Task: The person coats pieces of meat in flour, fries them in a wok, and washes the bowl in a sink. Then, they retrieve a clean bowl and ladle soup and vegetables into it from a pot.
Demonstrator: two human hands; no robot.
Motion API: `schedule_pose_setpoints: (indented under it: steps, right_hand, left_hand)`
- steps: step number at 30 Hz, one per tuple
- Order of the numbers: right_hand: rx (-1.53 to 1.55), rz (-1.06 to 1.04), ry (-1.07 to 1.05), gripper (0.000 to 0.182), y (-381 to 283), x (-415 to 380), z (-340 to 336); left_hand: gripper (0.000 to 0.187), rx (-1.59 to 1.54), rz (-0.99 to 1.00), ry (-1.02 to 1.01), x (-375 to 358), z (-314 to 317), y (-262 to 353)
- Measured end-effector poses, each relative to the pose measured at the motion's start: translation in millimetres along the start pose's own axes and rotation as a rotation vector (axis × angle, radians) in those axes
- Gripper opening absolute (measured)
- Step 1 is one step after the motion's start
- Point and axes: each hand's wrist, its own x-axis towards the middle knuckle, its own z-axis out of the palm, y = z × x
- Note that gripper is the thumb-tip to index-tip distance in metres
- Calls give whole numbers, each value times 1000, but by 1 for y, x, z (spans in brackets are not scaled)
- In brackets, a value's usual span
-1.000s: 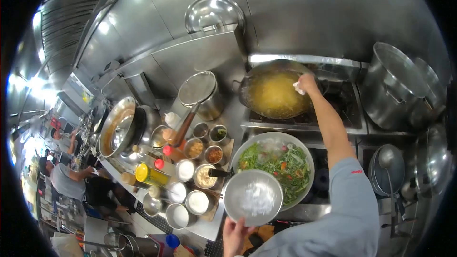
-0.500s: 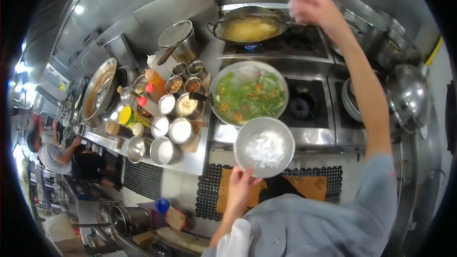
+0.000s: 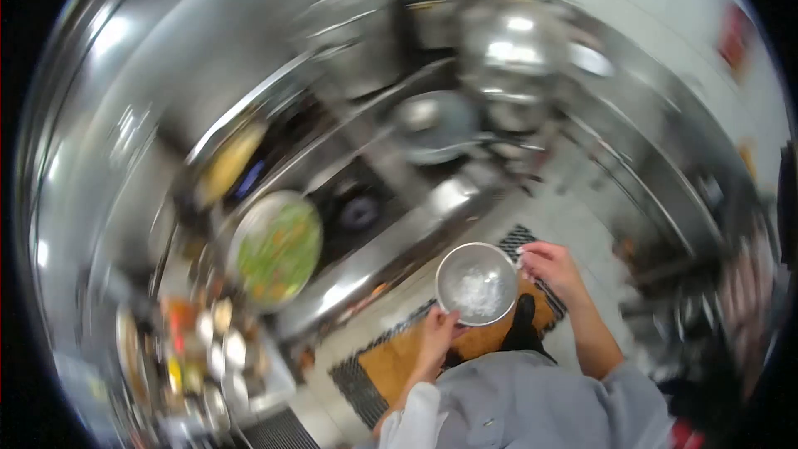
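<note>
My left hand (image 3: 438,334) grips the near-left rim of a round metal bowl (image 3: 449,270), thumb over the edge. White powder (image 3: 480,293) lies in the bowl's bottom. My right hand (image 3: 550,268) is just right of the bowl's rim, its fingers pinched together. A bit of white shows at those fingertips, but what it is cannot be made out. To the left, a wide pan (image 3: 235,243) contains green leaves with orange pieces (image 3: 278,254).
A wok with yellow contents (image 3: 233,162) is over a blue flame at the back left. Large pots (image 3: 353,37) and a shiny dome (image 3: 519,54) stand behind. Blurred seasoning containers (image 3: 218,357) crowd the lower left. A brown mat (image 3: 403,378) lies on the floor.
My view has swung to the right, blurring the surroundings. My right hand has come down from beside the wok to the bowl's rim. My left hand still holds the bowl, now away from the pan.
</note>
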Motion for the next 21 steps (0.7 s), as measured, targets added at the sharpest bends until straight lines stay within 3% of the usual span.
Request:
schedule_pose_setpoints:
  steps: [4, 6, 8, 10, 12, 14, 16, 18, 21]
  right_hand:
    - [-84, -22, 380, 30, 19, -57, -153]
    - [-671, -75, 677, 41, 24, -85, -229]
    - [-628, 11, 766, 49, 26, -128, -281]
    - [-225, 176, 771, 54, -5, -143, -317]
    - [-232, 296, 829, 52, -2, -158, -367]
    - [-181, 62, 952, 46, 6, -168, -410]
    - [-39, 6, 1070, 43, -14, -177, -429]
    - [92, -84, 1205, 40, -17, -179, -453]
    - [-126, -45, 1443, 44, -17, -181, -500]
  left_hand:
    - [12, 200, -156, -231, 56, 118, -29]
    - [14, 353, -150, -401, 88, 196, -42]
    - [19, 483, -156, -527, 99, 280, -49]
    - [20, 499, -230, -674, 107, 360, -46]
    - [19, 545, -244, -846, 125, 421, -65]
    - [23, 552, -300, -930, 139, 484, -70]
    - [27, 538, -323, -975, 153, 541, -59]
    - [26, 560, -95, -1075, 198, 584, -64]
    - [28, 646, 80, -1066, 259, 660, -44]
